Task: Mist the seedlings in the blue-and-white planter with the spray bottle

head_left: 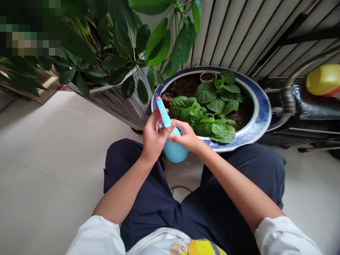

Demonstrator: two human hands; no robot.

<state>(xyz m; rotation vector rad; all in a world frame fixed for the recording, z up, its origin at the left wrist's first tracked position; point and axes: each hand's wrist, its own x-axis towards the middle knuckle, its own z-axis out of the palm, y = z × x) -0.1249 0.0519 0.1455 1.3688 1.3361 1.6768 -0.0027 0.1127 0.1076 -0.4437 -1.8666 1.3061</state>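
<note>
A light blue spray bottle with a pink nozzle tip is held above my knees, its head pointing forward and slightly left. My left hand wraps the spray head, with the thumb across its back. Around the bottle's neck, my right hand is closed, thumb along the near side. Just beyond the hands stands a blue-and-white ceramic pot with low, broad-leaved green plants growing in dark soil. Some leaves carry water drops. The far fingers of both hands are partly hidden.
A tall, ribbed grey planter with a leafy plant stands left of the pot, its leaves overhanging the rim. Behind is a slatted radiator. Metal tubing and a yellow container are at the right. A small white cup sits in the soil.
</note>
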